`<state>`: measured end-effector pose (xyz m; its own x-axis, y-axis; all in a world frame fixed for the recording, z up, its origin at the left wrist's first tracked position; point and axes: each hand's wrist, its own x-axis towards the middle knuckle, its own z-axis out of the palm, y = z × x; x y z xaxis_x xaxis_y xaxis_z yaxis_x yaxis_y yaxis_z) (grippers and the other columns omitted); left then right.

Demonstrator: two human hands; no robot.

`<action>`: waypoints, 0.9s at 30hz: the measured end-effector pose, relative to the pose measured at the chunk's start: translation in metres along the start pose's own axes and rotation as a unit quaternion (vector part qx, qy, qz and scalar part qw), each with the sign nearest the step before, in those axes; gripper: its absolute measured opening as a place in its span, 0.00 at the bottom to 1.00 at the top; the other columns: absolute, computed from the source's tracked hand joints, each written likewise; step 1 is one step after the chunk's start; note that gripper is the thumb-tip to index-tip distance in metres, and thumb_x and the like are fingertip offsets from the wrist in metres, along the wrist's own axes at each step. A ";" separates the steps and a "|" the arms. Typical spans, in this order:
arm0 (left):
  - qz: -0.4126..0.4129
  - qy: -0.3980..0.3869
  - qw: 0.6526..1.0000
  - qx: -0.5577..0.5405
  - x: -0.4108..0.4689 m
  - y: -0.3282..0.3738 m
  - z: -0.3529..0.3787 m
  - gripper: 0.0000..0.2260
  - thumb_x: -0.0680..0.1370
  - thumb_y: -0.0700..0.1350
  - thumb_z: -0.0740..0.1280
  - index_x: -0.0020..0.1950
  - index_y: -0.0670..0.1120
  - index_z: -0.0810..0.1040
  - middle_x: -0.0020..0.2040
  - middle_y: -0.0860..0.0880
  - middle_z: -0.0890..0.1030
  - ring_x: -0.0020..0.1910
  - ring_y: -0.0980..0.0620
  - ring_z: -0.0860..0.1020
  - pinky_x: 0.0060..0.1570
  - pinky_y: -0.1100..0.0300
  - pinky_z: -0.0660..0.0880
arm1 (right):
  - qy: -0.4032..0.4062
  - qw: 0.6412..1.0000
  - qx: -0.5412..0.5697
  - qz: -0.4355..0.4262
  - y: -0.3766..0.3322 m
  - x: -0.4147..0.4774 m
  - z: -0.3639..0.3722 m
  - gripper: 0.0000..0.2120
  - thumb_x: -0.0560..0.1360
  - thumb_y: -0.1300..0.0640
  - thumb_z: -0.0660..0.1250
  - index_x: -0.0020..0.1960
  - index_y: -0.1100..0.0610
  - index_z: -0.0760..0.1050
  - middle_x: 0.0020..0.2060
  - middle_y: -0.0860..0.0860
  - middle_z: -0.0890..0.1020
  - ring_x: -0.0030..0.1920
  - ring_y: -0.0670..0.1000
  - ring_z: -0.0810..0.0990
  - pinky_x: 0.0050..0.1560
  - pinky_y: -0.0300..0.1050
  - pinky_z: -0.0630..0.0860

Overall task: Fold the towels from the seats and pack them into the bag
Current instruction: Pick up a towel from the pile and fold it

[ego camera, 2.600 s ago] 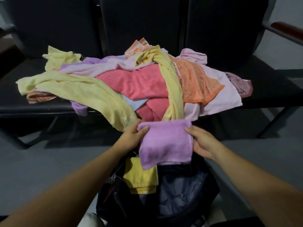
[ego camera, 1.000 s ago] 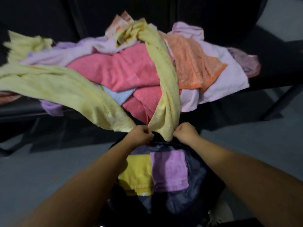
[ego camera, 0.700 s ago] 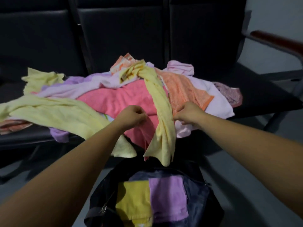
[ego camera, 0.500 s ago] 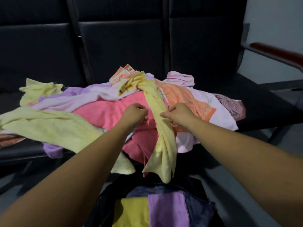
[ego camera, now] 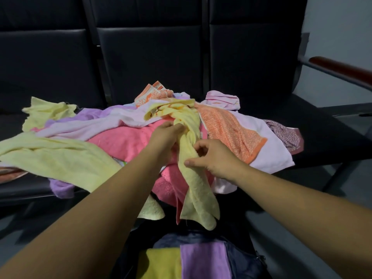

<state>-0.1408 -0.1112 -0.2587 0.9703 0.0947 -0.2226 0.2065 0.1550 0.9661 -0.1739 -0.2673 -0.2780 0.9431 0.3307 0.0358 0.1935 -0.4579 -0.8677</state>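
my right hand [ego camera: 213,158] pinches the long pale yellow terry towel [ego camera: 194,178] between thumb and curled fingers, midway down its twisted length, and my left hand [ego camera: 167,135] grips the same towel just above, where it crosses the crumpled pink towel [ego camera: 124,139]. a moment ago both hands were at this towel's hanging end; they have since climbed it toward the top of the heap. a little before that they held the folded purple towel [ego camera: 203,260], which now lies in the open dark navy bag [ego camera: 241,258] beside the folded mustard yellow towel [ego camera: 161,264]. i judge two towels packed and a third just begun: it is still roped up, its tail dangling over the bag, its upper end tangled among the others on the black padded seats [ego camera: 322,135], so it needs pulling free before any fold. i can read no brand, label or writing; the orange and white patterned cloth [ego camera: 155,93] at the back shows a print only.
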 end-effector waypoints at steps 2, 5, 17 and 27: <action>0.012 -0.035 0.998 -0.051 -0.021 0.009 -0.004 0.06 0.78 0.36 0.65 0.55 0.39 0.75 0.47 0.38 0.77 0.47 0.42 0.78 0.52 0.45 0.78 | 0.021 0.996 0.073 0.036 -0.011 -0.013 -0.003 0.12 0.71 0.53 0.79 0.47 0.61 0.83 0.38 0.50 0.83 0.40 0.46 0.79 0.44 0.41 0.74; 0.026 -0.104 0.992 -0.069 -0.052 0.017 -0.018 0.08 0.74 0.31 0.61 0.49 0.42 0.74 0.43 0.41 0.76 0.42 0.44 0.77 0.44 0.52 0.76 | 0.091 0.935 0.306 0.155 -0.029 -0.024 -0.015 0.18 0.74 0.44 0.74 0.51 0.59 0.81 0.35 0.49 0.85 0.42 0.51 0.82 0.50 0.47 0.78; -0.071 -0.153 0.985 -0.046 -0.143 0.015 -0.075 0.19 0.78 0.60 0.66 0.55 0.45 0.82 0.42 0.46 0.81 0.45 0.47 0.81 0.49 0.51 0.78 | 0.071 0.939 0.335 0.028 -0.090 -0.054 0.016 0.09 0.76 0.65 0.71 0.49 0.52 0.84 0.45 0.55 0.84 0.46 0.53 0.81 0.49 0.52 0.76; 0.077 -0.035 0.991 -0.099 -0.137 0.013 -0.106 0.06 0.80 0.37 0.63 0.50 0.41 0.80 0.48 0.42 0.83 0.48 0.43 0.81 0.49 0.51 0.77 | 0.038 0.953 0.292 0.076 -0.074 -0.063 0.027 0.09 0.73 0.64 0.74 0.53 0.63 0.81 0.43 0.57 0.85 0.44 0.55 0.83 0.44 0.47 0.80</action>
<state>-0.2842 -0.0183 -0.2300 0.9962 0.0647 -0.0580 0.0332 0.3344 0.9419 -0.2546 -0.2316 -0.2300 0.9693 0.2262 -0.0964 -0.1100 0.0480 -0.9928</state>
